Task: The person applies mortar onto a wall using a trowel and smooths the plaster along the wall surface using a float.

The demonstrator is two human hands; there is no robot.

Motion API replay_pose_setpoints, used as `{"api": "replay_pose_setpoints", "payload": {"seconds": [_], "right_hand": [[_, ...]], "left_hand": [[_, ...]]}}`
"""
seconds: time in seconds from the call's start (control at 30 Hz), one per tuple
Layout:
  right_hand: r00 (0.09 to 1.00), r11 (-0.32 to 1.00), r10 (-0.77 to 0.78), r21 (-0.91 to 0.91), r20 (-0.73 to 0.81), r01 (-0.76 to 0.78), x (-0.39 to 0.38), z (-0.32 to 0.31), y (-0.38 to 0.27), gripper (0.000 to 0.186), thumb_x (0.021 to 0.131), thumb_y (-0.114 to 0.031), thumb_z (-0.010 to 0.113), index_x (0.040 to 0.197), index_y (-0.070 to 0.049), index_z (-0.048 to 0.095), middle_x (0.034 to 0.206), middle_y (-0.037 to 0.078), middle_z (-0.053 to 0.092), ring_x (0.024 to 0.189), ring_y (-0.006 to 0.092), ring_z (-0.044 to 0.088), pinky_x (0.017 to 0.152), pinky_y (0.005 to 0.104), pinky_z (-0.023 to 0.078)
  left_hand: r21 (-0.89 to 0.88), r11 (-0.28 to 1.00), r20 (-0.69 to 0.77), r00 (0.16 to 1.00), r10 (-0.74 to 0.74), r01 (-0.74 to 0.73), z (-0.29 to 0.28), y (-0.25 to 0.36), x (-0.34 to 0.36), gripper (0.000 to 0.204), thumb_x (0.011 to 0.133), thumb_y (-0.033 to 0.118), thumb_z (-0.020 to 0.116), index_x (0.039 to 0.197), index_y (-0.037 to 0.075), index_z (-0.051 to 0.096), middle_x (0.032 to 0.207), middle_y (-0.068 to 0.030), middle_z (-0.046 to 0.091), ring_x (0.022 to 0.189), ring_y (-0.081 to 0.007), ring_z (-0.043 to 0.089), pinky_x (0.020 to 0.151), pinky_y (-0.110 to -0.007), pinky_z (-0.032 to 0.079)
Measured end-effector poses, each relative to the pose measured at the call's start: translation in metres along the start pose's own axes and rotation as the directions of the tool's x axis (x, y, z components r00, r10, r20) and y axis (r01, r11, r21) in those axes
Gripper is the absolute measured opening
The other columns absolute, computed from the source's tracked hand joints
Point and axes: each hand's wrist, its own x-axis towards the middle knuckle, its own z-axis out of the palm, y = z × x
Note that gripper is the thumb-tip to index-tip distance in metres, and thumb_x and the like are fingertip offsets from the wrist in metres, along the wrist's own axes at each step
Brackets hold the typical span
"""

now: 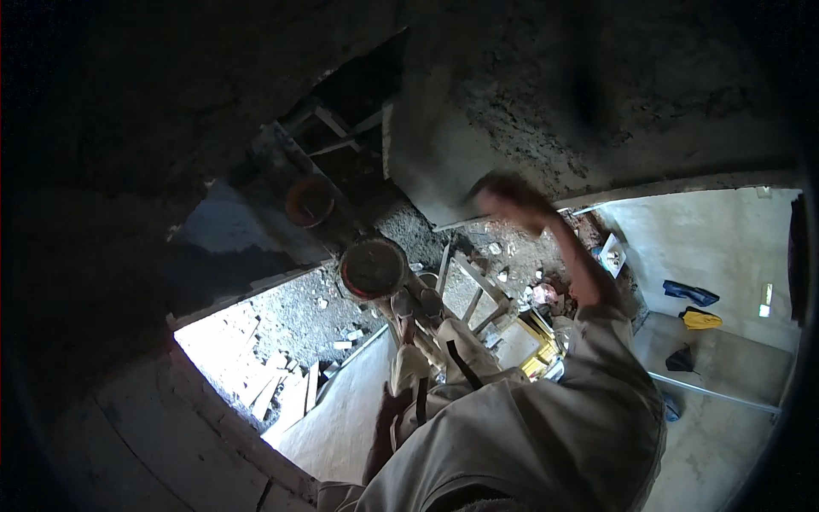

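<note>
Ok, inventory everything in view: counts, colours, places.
Plaster surface: one, rough grey, upper right
Round tub: one, grey contents, centre
Round bowl: one, reddish-brown, above-left of the tub
Boards: several, pale, lower left
Timber frame: one, pale brown, right of the tub
Boxy item: one, partly yellow, right of centre
Rubble: scattered, grey, below
Cloth-like bundles: at least three, blue, yellow, black, far right
Clothing: beige, lower centre
Left hand: one, shadowed, beside the clothing
Right hand: one, blurred, near the plaster surface
</note>
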Motion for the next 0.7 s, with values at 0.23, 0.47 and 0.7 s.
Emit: {"api": "replay_pose_setpoints", "payload": {"seconds": [0.23, 0.47, 0.7], "right_hand": [[0.506, 0.862, 0.504, 0.441, -0.7, -0.249, -0.085, -0.053, -0.047, 0.017, 0.095, -0.022, 0.056, 0.106, -0.009, 0.055, 0.083, -0.001, 0.056, 0.068, 0.0038, 0.048, 0.055, 0.0203, 0.039], [0.87, 0.861, 0.46, -0.153, -0.176, -0.486, -0.038, 0.261, 0.039, 0.021, 0.086, -0.018, 0.06, 0.1, -0.006, 0.051, 0.076, 0.019, 0.062, 0.071, 0.0399, 0.061, 0.058, 0.0494, 0.047], [0.979, 0.69, 0.022, -0.706, -0.204, -0.163, 0.118, 0.512, 0.142, 0.032, 0.085, -0.017, 0.058, 0.115, -0.005, 0.052, 0.105, 0.012, 0.058, 0.094, 0.0286, 0.061, 0.07, 0.0403, 0.049]], "left_hand": [[0.181, 0.983, -0.087, 0.995, 0.058, -0.041, 0.026, 0.02, -0.021, 0.109, 0.073, 0.052, 0.073, 0.15, 0.013, 0.007, 0.138, -0.025, 0.041, 0.113, -0.038, 0.053, 0.088, -0.053, 0.046], [0.308, 0.937, -0.178, 0.977, -0.114, 0.165, 0.05, 0.082, 0.004, 0.108, 0.073, 0.053, 0.073, 0.149, 0.009, 0.01, 0.138, -0.0248, 0.041, 0.117, -0.0377, 0.051, 0.092, -0.052, 0.044], [0.169, 0.967, -0.446, 0.89, -0.098, 0.191, 0.089, 0.091, 0.043, 0.097, 0.072, 0.05, 0.072, 0.143, 0.002, 0.025, 0.135, -0.0229, 0.043, 0.121, -0.0388, 0.046, 0.098, -0.048, 0.037]]}}
